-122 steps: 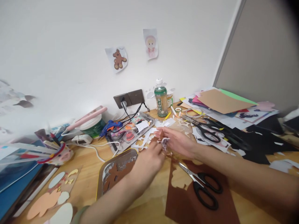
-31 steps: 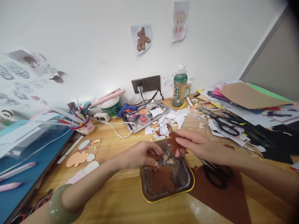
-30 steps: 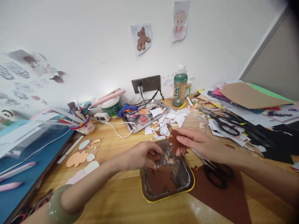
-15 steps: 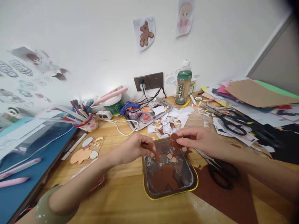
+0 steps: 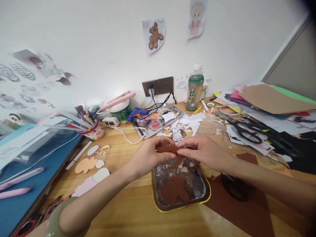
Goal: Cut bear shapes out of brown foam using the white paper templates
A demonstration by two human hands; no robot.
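My left hand (image 5: 150, 155) and my right hand (image 5: 201, 150) meet above a small metal tray (image 5: 206, 192) with a yellow rim. Both pinch a brown bear-shaped cutout (image 5: 170, 148) between fingertips, the left from the left side, the right from the right. In the tray lies another brown bear cutout (image 5: 175, 190) and a few small tan ovals (image 5: 184, 169). A green bangle (image 5: 53, 220) sits on my left wrist.
Black scissors (image 5: 235, 188) lie on a brown sheet (image 5: 243, 210) right of the tray. A second pair (image 5: 245, 131) rests on paper scraps. Behind stand a green bottle (image 5: 195, 90), a larger steel tray (image 5: 160, 120), a blue glue gun (image 5: 135, 113) and a pen cup (image 5: 92, 130). Peach cutouts (image 5: 85, 164) lie left.
My hands came together over the tray: the left rose from the tray and took hold of the brown cutout that the right was holding. The view shifted slightly.
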